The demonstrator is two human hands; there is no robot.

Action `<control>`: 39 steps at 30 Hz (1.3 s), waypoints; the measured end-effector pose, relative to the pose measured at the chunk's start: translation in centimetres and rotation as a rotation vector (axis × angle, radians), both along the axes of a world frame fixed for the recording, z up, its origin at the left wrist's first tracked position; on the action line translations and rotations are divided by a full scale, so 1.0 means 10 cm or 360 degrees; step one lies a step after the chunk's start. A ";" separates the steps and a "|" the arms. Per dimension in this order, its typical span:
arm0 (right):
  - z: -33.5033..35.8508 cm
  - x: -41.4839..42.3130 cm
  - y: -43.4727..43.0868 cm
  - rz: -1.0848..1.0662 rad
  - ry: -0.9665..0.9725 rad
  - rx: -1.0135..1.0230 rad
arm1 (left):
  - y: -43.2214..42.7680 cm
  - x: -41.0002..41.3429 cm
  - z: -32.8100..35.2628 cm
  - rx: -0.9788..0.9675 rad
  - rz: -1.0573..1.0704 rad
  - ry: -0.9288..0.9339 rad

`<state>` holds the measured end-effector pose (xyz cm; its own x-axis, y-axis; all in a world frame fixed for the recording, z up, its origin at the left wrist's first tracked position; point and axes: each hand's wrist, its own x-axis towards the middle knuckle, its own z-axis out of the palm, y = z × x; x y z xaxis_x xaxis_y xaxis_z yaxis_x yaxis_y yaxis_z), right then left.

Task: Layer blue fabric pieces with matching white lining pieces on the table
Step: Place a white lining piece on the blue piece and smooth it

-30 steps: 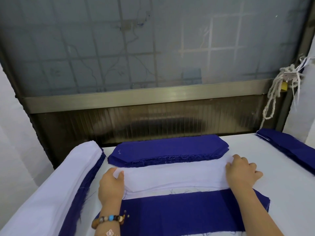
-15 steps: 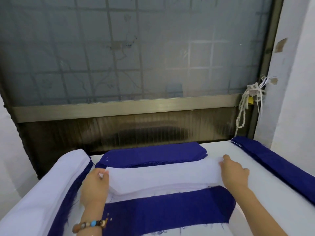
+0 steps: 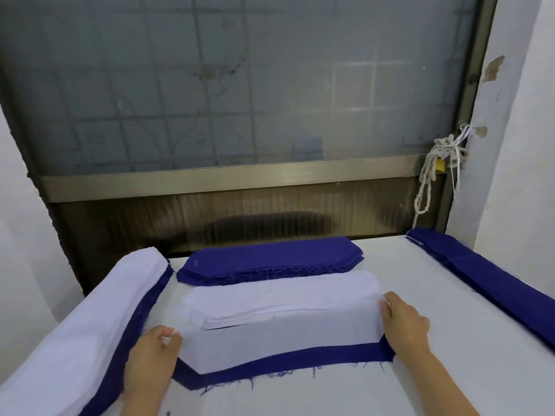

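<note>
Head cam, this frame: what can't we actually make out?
Head view:
- Blue piece: mostly covered by the white lining piece; edge match unseen.
- Blue stack: layer count too fine to tell.
- Left pile: cut off by the bottom-left frame edge.
- Scene beyond the window: blurred by frosted glass.
</note>
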<state>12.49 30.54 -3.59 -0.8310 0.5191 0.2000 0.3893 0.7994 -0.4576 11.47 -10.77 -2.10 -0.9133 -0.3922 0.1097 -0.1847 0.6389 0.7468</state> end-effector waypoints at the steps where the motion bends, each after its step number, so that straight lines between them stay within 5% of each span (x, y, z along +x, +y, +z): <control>1: -0.01 0.00 0.00 -0.0002 0.0013 0.0006 | 0.02 0.01 -0.01 -0.0007 0.0004 -0.0012; 7: -0.02 0.01 0.01 -0.0014 0.0080 -0.0035 | 0.12 0.00 -0.07 -0.0332 0.0015 -0.0156; 13: 0.02 0.07 0.04 -0.0079 0.0449 -0.0378 | 0.15 0.08 -0.02 -0.0123 0.0125 0.0287; 16: 0.03 0.10 0.07 -0.0093 0.0392 -0.0511 | 0.13 0.13 -0.01 -0.0153 0.0107 0.0347; 22: -0.01 0.11 0.05 -0.0136 0.0023 -0.0238 | 0.14 0.16 -0.05 -0.0220 0.0011 0.0070; 39: 0.02 0.18 -0.01 -0.0033 0.0098 -0.0060 | 0.14 0.17 -0.07 -0.0223 0.0000 0.0181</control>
<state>14.32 30.39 -3.39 -0.8067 0.5441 0.2304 0.3756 0.7732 -0.5110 13.20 -9.34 -2.80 -0.8920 -0.3657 0.2656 -0.1042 0.7381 0.6666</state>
